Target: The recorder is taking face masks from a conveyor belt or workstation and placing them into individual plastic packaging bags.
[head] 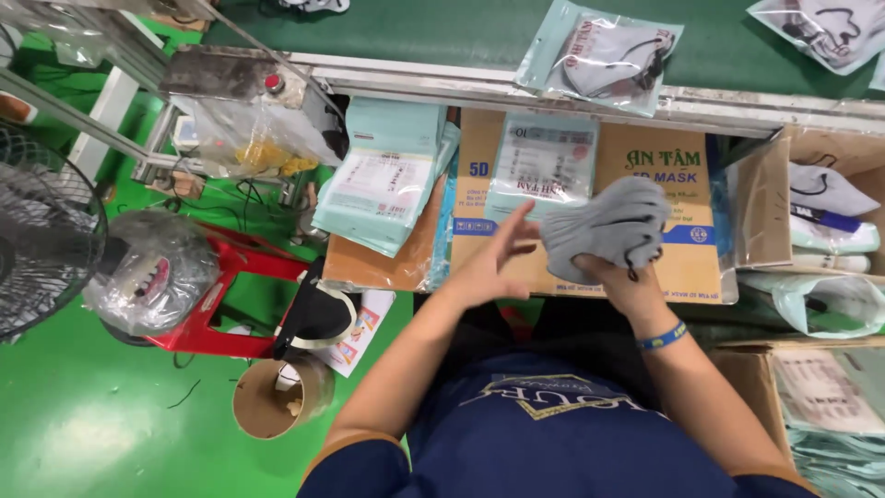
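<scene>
- Your right hand [616, 269] has its grip closed around the lower edge of a stack of grey masks [606, 226], fingers wrapped under it near the black ear loops.
- The masks stand up and fan out from that grip, their long axis running from lower right to upper left, with the free end tilted toward the left hand.
- Your left hand [495, 258] is open, fingers spread and straight, holding nothing; its fingertips sit just beside the left edge of the masks, perhaps brushing them, though you cannot tell contact for sure.
- So the masks lie directly to the right of the left hand and slightly above its palm; the left hand is the free one and the nearer one to the loose end.
- Both hands hover above a flat cardboard box [687, 231] on the bench, with 1 pale printed pouch [544, 161] lying on it just behind the masks.
- A stack of similar pouches [383, 180] rests to the left, well apart from both hands.
- A sealed pouch with a mask [604, 55] lies on the green belt [415, 28] beyond.
</scene>
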